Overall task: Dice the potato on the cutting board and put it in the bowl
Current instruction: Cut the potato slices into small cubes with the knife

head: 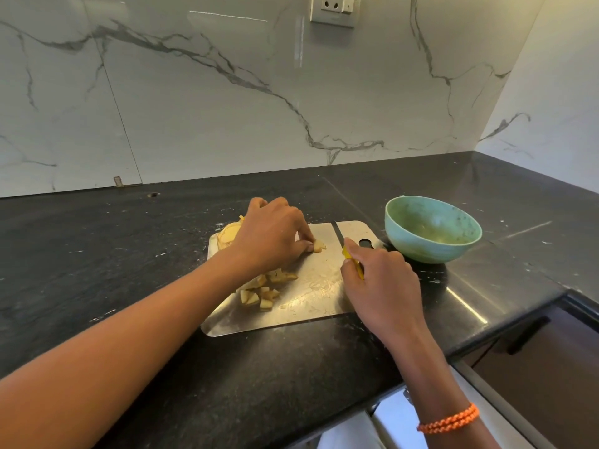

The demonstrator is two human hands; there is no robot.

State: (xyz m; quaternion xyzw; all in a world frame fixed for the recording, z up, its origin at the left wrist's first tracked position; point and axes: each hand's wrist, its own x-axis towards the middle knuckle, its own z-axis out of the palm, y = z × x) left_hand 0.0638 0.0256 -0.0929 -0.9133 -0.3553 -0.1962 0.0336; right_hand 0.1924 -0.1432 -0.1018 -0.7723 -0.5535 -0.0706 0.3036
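Note:
A steel cutting board [311, 306] lies on the black counter. My left hand [272, 238] pinches a small potato piece [319, 245] against the board's middle. Sliced potato rounds [227, 236] lie at the board's far left corner, partly hidden by that hand. A pile of diced potato [264, 291] sits on the board under my left forearm. My right hand [382, 283] grips a yellow-handled knife [338, 236], whose blade points away from me just right of the pinched piece. A green bowl [432, 230] stands right of the board.
The black stone counter [97, 254] runs back to a marble-look wall with a power socket [335, 9]. The counter's front edge drops off at the lower right to a drawer with a dark handle [528, 335]. An orange bracelet [449, 419] circles my right wrist.

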